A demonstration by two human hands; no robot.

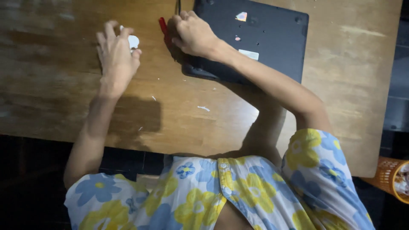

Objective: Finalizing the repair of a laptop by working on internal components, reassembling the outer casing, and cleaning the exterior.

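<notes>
A: Hands first. Left hand is resting on the wooden table, fingers curling loosely around a small white thing. Can't tell what it is, mostly covered.

B: Right?

A: Right hand is closing on a red-handled tool, probably a screwdriver. Its dark shaft is pointing away from me, past the corner of the black laptop. Laptop is lying base-up, just beside that hand, wrist crossing its near corner.

B: Which step?

A: Judging by the pose, I'm working at the laptop's left corner, likely a screw or seam. Tip is hidden behind my fingers, so can't confirm contact.

B: Next move needs what?

A: Seating the tip squarely, then pressing straight down so it isn't slipping. Left hand is free to steady the base.

B: Anything else?

A: White scraps are lying on the table near me. Orange basket is sitting off the right edge.
</notes>
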